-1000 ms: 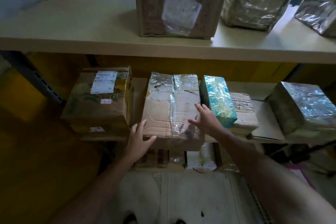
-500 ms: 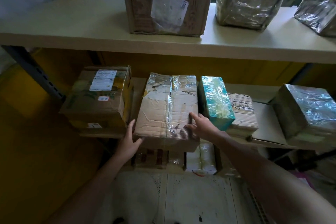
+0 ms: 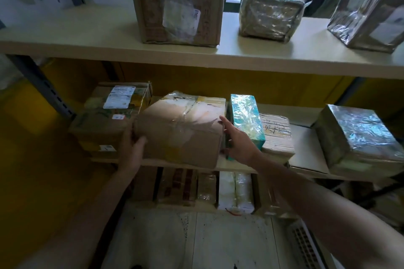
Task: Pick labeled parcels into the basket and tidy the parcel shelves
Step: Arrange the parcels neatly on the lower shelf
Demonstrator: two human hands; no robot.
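Taped box [image 3: 181, 131] clamped: left hand [image 3: 131, 150] curled on corner, right hand [image 3: 238, 144] flat opposite. Pull level, clear teal parcel [image 3: 247, 120] just right.

A taped brown cardboard box [image 3: 179, 135] is tilted at the front of the middle wooden shelf [image 3: 231, 167]. The left grip [image 3: 131, 148] curls round its left end; the right grip [image 3: 238, 144] presses straight fingers against its right side, just beside a teal film-wrapped parcel [image 3: 246, 120]

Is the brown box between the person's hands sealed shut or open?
Shut. The brown box has its flaps lying flat, and clear tape runs along the top seam and down the front face.
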